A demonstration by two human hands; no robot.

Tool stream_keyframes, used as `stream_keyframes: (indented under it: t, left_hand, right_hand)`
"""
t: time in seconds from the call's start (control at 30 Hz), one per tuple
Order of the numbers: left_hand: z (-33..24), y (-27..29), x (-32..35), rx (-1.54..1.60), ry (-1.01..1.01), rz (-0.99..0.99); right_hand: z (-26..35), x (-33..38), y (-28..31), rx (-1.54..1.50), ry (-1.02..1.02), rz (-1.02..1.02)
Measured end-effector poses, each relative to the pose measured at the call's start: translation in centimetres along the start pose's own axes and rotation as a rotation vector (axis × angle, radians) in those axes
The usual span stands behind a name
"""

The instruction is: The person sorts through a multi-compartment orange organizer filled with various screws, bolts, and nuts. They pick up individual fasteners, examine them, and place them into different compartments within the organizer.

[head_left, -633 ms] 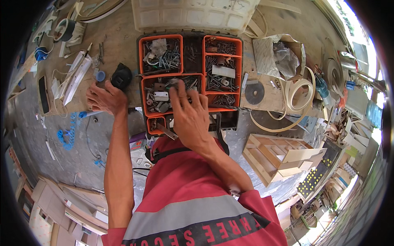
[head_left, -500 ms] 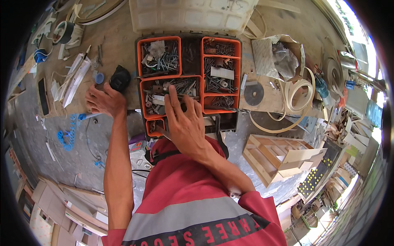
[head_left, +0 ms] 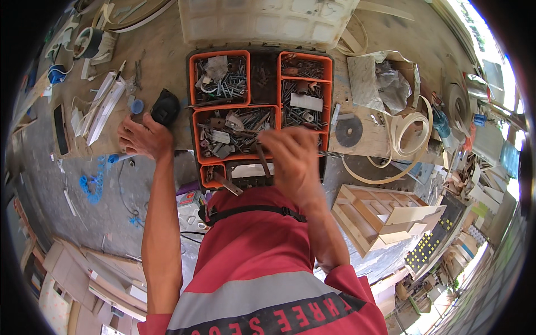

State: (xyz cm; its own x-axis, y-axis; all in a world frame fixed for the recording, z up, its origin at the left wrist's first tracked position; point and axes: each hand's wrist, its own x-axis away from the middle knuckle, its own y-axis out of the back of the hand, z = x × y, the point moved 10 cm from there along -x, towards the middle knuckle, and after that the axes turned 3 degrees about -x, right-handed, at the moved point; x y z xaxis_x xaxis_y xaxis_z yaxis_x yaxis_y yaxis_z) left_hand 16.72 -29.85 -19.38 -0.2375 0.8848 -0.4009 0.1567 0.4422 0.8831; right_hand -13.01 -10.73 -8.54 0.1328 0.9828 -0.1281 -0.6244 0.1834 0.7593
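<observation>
My left hand rests on the workbench, fingers spread and slightly bent, beside a black tape measure and a small blue cap. It holds nothing visible. My right hand hovers over the front right of an open organizer box, smeared by motion with its fingers curled. Close to its fingertips a brown flat strip slants across the front rim of the middle orange bin; whether I hold it cannot be made out. That bin contains mixed screws and metal fittings.
Other orange bins hold screws, and a metal strip juts from the small front bin. Rightward lie a grey disc, a torn carton and coiled edging. White strips lie left. A wooden frame stands below the bench.
My right hand has lifted out of the middle bin and moved right, uncovering the fittings and the brown strip. My left hand stays in place. The view has shifted slightly.
</observation>
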Motion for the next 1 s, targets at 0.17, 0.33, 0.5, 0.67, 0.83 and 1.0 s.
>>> stream_keyframes:
  t: [0.17,0.33,0.5,0.67,0.83,1.0]
  left_hand:
    - [-0.7,0.2,-0.1,0.014,-0.021,-0.004]
    - [-0.4,0.1,-0.1,-0.019,0.002,0.005]
    - [-1.1,0.6,-0.1,0.018,-0.005,0.014]
    - [-0.9,0.6,0.0,0.039,0.006,-0.004]
    - [-0.8,0.4,0.0,0.016,0.000,0.013]
    - [-0.7,0.5,-0.2,-0.004,0.003,0.017]
  right_hand:
    - [-2.0,-3.4,-0.6,0.073,0.172,0.202]
    - [-1.7,-5.6,-2.5,0.168,0.254,0.431]
    - [-1.6,-6.1,-3.2,0.200,0.384,0.374]
    - [-0.9,-6.9,-2.7,0.122,0.456,0.290]
    - [-2.0,-8.4,-2.3,-0.070,0.362,0.302]
    - [-3.9,-8.8,-3.0,-0.188,0.155,0.326]
